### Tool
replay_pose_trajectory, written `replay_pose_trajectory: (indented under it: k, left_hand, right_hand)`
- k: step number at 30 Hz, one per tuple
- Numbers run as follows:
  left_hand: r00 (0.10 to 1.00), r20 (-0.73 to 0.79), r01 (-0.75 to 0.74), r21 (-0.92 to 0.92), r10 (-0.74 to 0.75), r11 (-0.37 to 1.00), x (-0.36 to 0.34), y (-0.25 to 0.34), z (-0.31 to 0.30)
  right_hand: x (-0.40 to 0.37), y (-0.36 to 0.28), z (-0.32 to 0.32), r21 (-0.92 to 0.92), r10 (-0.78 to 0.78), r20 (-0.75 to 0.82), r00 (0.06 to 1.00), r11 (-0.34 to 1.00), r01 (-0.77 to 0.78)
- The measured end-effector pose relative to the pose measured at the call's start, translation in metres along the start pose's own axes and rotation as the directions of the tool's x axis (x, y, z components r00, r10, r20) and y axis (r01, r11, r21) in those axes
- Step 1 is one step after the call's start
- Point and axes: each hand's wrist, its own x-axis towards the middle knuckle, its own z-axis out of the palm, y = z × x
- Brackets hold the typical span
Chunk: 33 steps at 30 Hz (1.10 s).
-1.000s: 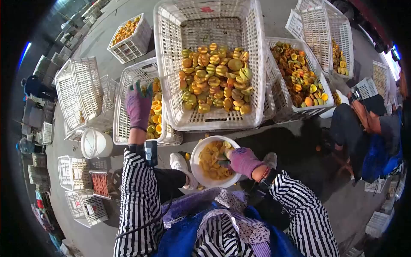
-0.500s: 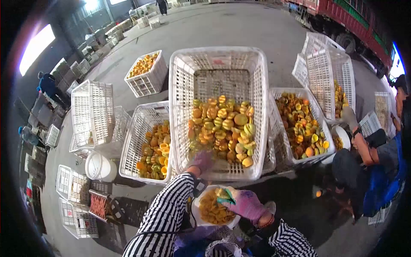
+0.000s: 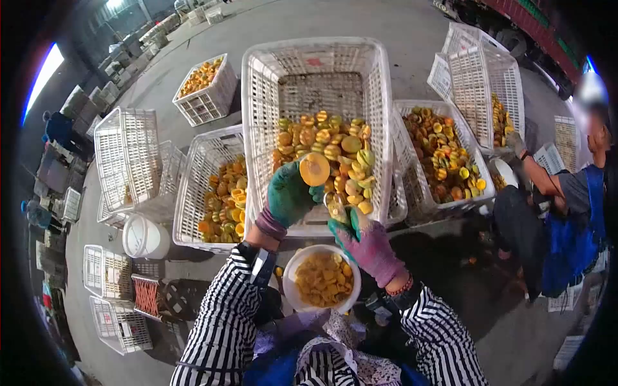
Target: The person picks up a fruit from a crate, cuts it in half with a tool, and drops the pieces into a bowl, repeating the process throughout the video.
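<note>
My left hand, in a green glove, grips a cut fruit with its round orange face showing, above the near end of a white crate. That crate holds a heap of green-and-orange fruit, many with striped skins. My right hand, gloved in green and pink, is closed on a small tool with a shiny rounded end, just right of and below the cut fruit. Its exact kind I cannot make out. Below both hands stands a white bowl containing wet orange-brown pieces.
Crates with orange fruit stand left and right. Stacked crates and a white bucket are farther left. A co-worker sits at right, one gloved hand near a fruit crate. A red truck is parked behind.
My left hand has come up out of the big crate with a cut fruit. My right hand has risen from over the bowl toward it. The view has shifted slightly.
</note>
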Motion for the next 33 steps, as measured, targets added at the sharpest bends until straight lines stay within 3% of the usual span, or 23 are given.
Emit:
replay_pose_trajectory:
  k: [2, 5, 7, 9, 10, 14, 17, 19, 21, 22, 24, 25, 26, 27, 29, 30, 31, 32, 33]
  left_hand:
    - [0.990, -0.140, 0.002, -0.039, -0.007, 0.999, -0.005, -0.002, 0.037]
    - [0.997, -0.064, -0.054, -0.015, 0.053, 0.998, -0.002, -0.016, 0.030]
    - [0.995, -0.096, -0.041, -0.039, 0.038, 0.998, -0.003, -0.022, 0.024]
    - [0.977, -0.173, -0.102, 0.117, 0.121, 0.988, -0.002, -0.029, 0.021]
    - [0.983, -0.182, -0.030, -0.006, 0.028, 1.000, 0.001, -0.029, 0.020]
    - [0.995, -0.029, -0.088, 0.117, 0.092, 0.989, -0.003, -0.030, 0.040]
    - [0.994, -0.039, -0.097, 0.106, 0.102, 0.990, -0.004, -0.029, 0.042]
    - [0.996, -0.011, -0.090, 0.077, 0.091, 0.993, -0.004, -0.030, 0.040]
    - [0.984, -0.158, -0.067, 0.062, 0.077, 0.996, -0.003, -0.033, 0.041]
    - [0.985, -0.157, -0.066, 0.063, 0.075, 0.996, -0.004, -0.035, 0.044]
    - [0.946, -0.223, -0.179, 0.245, 0.235, 0.953, -0.008, -0.040, 0.053]
    - [0.947, -0.220, -0.180, 0.247, 0.236, 0.952, -0.008, -0.041, 0.045]
    - [0.869, 0.003, -0.303, 0.793, 0.495, 0.529, -0.007, -0.043, 0.028]
    - [0.772, 0.337, -0.301, 0.941, 0.538, -0.158, -0.006, -0.040, 0.034]
    - [0.759, 0.374, -0.336, 0.926, 0.533, -0.172, -0.008, -0.040, 0.047]
    - [0.667, 0.501, -0.397, 0.865, 0.552, -0.306, -0.009, -0.039, 0.049]
    - [0.564, 0.618, -0.437, 0.786, 0.548, -0.436, -0.010, -0.038, 0.051]
    - [0.624, 0.591, -0.350, 0.797, 0.512, -0.493, -0.015, -0.035, 0.058]
    - [0.624, 0.592, -0.350, 0.796, 0.511, -0.494, -0.016, -0.035, 0.057]
  right_hand:
    - [0.001, 0.002, 0.003, -0.007, 0.029, 0.000, 1.000, 1.000, -0.029]
    - [0.001, 0.001, 0.006, -0.020, 0.046, -0.009, 0.999, 0.999, -0.046]
    - [0.001, 0.001, 0.008, -0.060, -0.005, -0.080, 0.997, 0.998, 0.000]
    - [0.005, -0.002, 0.006, -0.094, 0.025, -0.066, 0.997, 0.995, -0.032]
    - [0.007, -0.005, 0.003, -0.105, 0.063, -0.042, 0.997, 0.992, -0.067]
    - [0.008, -0.005, 0.006, -0.160, 0.126, -0.064, 0.990, 0.978, -0.135]
    - [0.011, -0.006, 0.006, -0.141, 0.167, -0.049, 0.985, 0.975, -0.172]
    - [0.011, -0.006, 0.009, -0.218, 0.054, -0.148, 0.988, 0.972, -0.085]
    - [0.010, -0.006, 0.011, -0.250, 0.059, -0.118, 0.991, 0.964, -0.087]
    - [0.009, -0.006, 0.013, -0.282, 0.063, -0.085, 0.994, 0.956, -0.085]
    - [0.006, -0.002, 0.018, -0.321, 0.027, -0.076, 0.997, 0.946, -0.050]
    - [0.005, 0.002, 0.021, -0.359, -0.010, -0.063, 0.998, 0.933, -0.013]
    - [0.004, 0.008, 0.027, -0.359, -0.013, -0.066, 0.998, 0.933, -0.011]
    - [0.004, 0.016, 0.032, -0.361, -0.105, -0.057, 0.993, 0.930, 0.078]
    - [0.007, 0.017, 0.033, -0.359, -0.201, -0.049, 0.978, 0.918, 0.171]
    - [0.010, 0.007, 0.027, -0.008, -0.001, 0.037, 0.999, 1.000, 0.001]
    - [0.012, -0.003, 0.020, 0.319, 0.159, 0.191, 0.969, 0.923, -0.214]
    - [0.014, -0.013, 0.010, 0.380, 0.165, 0.249, 0.954, 0.890, -0.253]
    - [0.016, -0.013, 0.007, 0.382, 0.164, 0.248, 0.955, 0.889, -0.252]
